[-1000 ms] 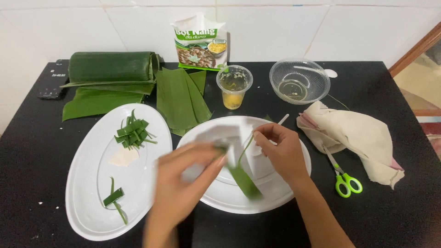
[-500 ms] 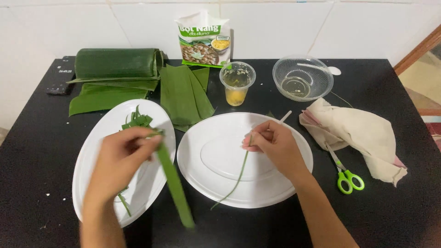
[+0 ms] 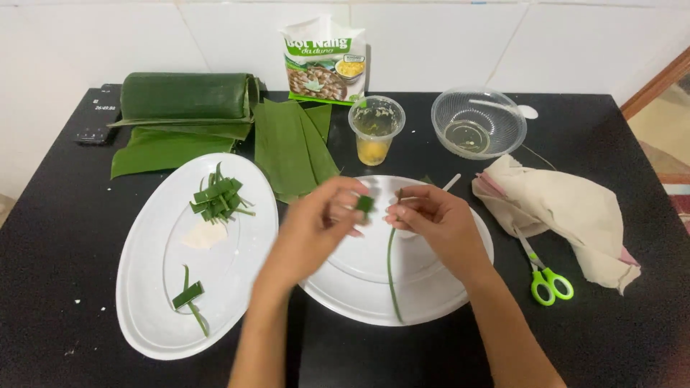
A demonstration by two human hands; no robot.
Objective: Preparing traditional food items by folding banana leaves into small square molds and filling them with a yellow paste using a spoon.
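Both hands meet above the round white plate [image 3: 438, 294]. My left hand [image 3: 316, 226] pinches a small green leaf piece [image 3: 365, 203] between its fingertips. My right hand [image 3: 431, 219] holds the top of a thin green leaf strip [image 3: 392, 273], which hangs down across the plate, together with a thin white stick [image 3: 451, 182]. The two hands almost touch at the fingertips. To the left lies an oval white plate [image 3: 144, 302] with a pile of cut leaf pieces [image 3: 217, 199], a pale flat piece [image 3: 205, 235] and one loose folded leaf piece [image 3: 188, 296].
At the back lie a rolled banana leaf [image 3: 183, 95], flat leaf sheets [image 3: 287, 144], a printed bag [image 3: 323, 61], a plastic cup with yellow liquid [image 3: 375, 131] and a clear bowl [image 3: 478, 122]. A beige cloth [image 3: 560, 212] and green-handled scissors [image 3: 548, 276] lie right. A dark remote [image 3: 97, 115] sits far left.
My left hand dropped the long leaf strip over the oval plate and came back right to the round plate with a small leaf piece. My right hand stayed holding the thin strip.
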